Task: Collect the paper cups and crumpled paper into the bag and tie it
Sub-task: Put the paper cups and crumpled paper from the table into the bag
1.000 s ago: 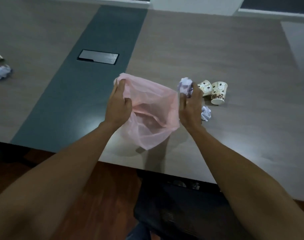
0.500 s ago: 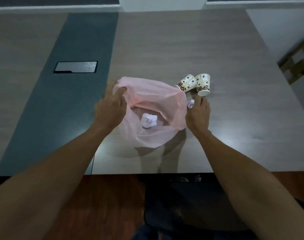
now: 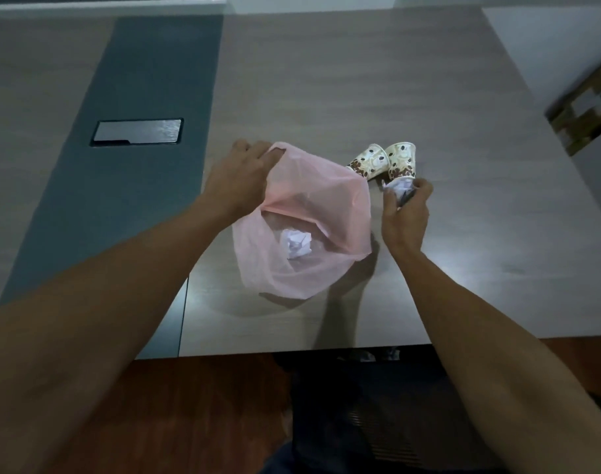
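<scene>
Moved: right hand (image 3: 406, 213) has lifted a paper ball (image 3: 402, 187) beside the cups (image 3: 384, 160).
Left hand (image 3: 239, 176): pinching the bag (image 3: 312, 213) rim.
Handling: ball light, squashy; hold loosely.

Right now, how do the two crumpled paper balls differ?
Place: one crumpled paper ball lies inside the pink bag; the other paper ball is outside it, near the paper cups.
Hold: the bagged one lies free; the right hand grips the other.
Shared: both white, crumpled.
</scene>
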`<state>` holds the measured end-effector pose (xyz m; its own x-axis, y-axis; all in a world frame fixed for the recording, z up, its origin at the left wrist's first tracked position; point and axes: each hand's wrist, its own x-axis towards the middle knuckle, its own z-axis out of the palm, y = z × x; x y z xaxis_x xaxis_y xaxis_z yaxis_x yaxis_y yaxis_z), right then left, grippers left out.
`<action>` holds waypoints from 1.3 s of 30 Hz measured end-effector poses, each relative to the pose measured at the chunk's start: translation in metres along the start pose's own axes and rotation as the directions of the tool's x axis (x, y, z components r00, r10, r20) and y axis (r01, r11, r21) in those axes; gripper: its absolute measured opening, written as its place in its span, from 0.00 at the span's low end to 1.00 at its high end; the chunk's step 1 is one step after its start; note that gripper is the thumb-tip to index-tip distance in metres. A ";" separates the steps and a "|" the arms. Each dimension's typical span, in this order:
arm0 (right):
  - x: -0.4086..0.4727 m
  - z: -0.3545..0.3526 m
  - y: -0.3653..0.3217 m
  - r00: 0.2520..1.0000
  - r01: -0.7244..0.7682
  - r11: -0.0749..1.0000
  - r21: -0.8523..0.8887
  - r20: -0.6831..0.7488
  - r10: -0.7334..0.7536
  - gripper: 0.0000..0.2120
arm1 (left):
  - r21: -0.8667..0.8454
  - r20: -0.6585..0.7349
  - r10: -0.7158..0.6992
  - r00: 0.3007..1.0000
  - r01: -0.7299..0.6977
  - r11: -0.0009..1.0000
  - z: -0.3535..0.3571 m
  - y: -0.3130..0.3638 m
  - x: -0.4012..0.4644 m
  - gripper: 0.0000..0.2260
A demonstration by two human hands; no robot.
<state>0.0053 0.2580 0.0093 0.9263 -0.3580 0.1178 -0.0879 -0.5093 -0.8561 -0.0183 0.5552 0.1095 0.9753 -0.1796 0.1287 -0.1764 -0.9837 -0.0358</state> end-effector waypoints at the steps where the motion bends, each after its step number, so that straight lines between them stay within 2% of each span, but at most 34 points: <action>1: -0.005 -0.004 -0.015 0.998 0.031 0.995 0.099 -0.066 -0.025 0.20 | -0.026 0.018 0.000 1.000 0.000 1.000 -0.001 -0.001 0.003 0.27; 3: -0.020 -0.007 -0.043 0.987 0.142 0.966 0.218 -0.100 -0.122 0.18 | -0.068 0.063 0.012 0.998 -0.007 0.998 -0.001 -0.002 0.008 0.32; 5: -0.037 0.000 -0.060 0.964 0.267 0.941 0.210 -0.048 -0.263 0.18 | -0.119 0.097 0.014 0.995 -0.003 0.993 -0.001 -0.002 0.011 0.34; 7: -0.053 0.012 -0.066 0.921 0.363 0.917 0.166 0.085 -0.381 0.20 | -0.184 0.106 0.001 0.994 0.018 0.983 0.000 -0.002 0.013 0.34; 8: -0.059 0.018 -0.067 0.891 0.388 0.912 0.131 0.198 -0.408 0.23 | -0.211 0.108 -0.008 0.994 0.031 0.977 0.001 -0.002 0.014 0.35; 10: -0.065 0.028 -0.065 0.826 0.374 0.926 0.044 0.439 -0.354 0.33 | -0.250 0.112 -0.019 0.993 0.047 0.967 0.001 0.000 0.015 0.36; 11: -0.065 0.029 -0.062 0.815 0.366 0.930 0.007 0.480 -0.324 0.36 | -0.271 0.120 -0.027 0.992 0.059 0.961 0.001 0.002 0.016 0.37; 12: -0.064 0.028 -0.059 0.835 0.358 0.933 -0.026 0.456 -0.307 0.35 | -0.294 0.128 -0.041 0.991 0.078 0.953 0.000 0.005 0.016 0.36; 15: -0.054 0.019 -0.043 0.940 0.314 0.934 -0.171 0.193 -0.281 0.28 | -0.349 0.117 -0.114 0.987 0.148 0.925 -0.001 0.012 0.019 0.34; 17: -0.050 0.011 -0.032 0.983 0.177 0.934 -0.311 0.104 -0.152 0.33 | -0.355 0.099 -0.161 0.982 0.186 0.916 0.004 0.014 0.020 0.35; 19: -0.049 0.006 -0.019 0.979 -0.021 0.913 -0.407 0.179 0.102 0.36 | -0.373 0.089 -0.192 0.977 0.211 0.903 0.008 0.016 0.019 0.37; 21: -0.047 0.006 -0.005 0.909 -0.109 0.901 -0.419 0.325 0.261 0.25 | -0.386 0.084 -0.225 0.971 0.240 0.891 0.013 0.014 0.017 0.37; 24: -0.034 0.012 0.000 0.906 -0.060 0.966 -0.251 0.394 0.158 0.06 | -0.392 0.023 -0.310 0.950 0.294 0.872 0.017 0.009 0.017 0.34; 26: -0.016 0.019 -0.012 0.905 -0.066 0.985 -0.160 0.406 0.127 0.06 | -0.391 -0.019 -0.379 0.925 0.342 0.854 0.018 0.005 0.018 0.31; 31: 0.044 0.042 -0.039 0.898 -0.069 0.998 -0.006 0.434 0.065 0.10 | -0.391 -0.108 -0.480 0.871 0.407 0.826 0.023 0.005 0.016 0.34; 35: 0.084 0.046 -0.047 0.945 -0.032 0.996 -0.079 0.323 0.056 0.17 | -0.429 -0.060 -0.509 0.859 0.438 0.790 0.029 0.022 0.005 0.39; 39: 0.119 0.056 -0.036 0.915 -0.075 0.960 -0.270 0.363 0.174 0.18 | -0.422 -0.084 -0.504 0.859 0.428 0.799 0.036 0.036 -0.003 0.37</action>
<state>0.1396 0.2779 0.0257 0.9657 -0.1319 -0.2236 -0.2528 -0.6732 -0.6949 -0.0228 0.5205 0.0721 0.9159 0.3408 0.2120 0.2201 -0.8681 0.4449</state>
